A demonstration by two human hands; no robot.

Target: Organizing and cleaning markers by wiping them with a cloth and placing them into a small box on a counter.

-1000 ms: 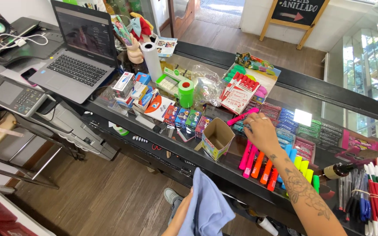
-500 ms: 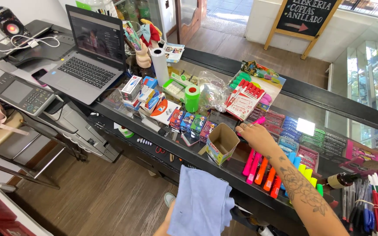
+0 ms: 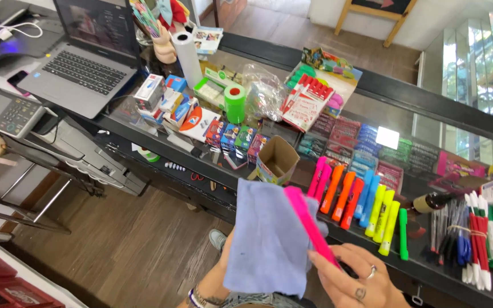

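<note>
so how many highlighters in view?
10 visible. One pink highlighter is in the right hand, against the blue cloth. Nine lie in a row on the glass counter: two pink, two orange, two blue, two yellow, one thin green. Others may be hidden.

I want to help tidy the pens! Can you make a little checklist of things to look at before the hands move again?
1. Pink highlighter held firmly: ok, the right hand has a grip on its lower end.
2. Blue cloth in place: ok, it hangs just behind the highlighter, held up from below by the left hand, which is mostly hidden.
3. Cloth touching the highlighter: cannot tell, they overlap in the view.
4. Row of highlighters on the glass counter: ok, lying side by side.
5. Small cardboard box: ok, upright and open beside the row.
6. Highlighter cap on tight: cannot tell.
</note>
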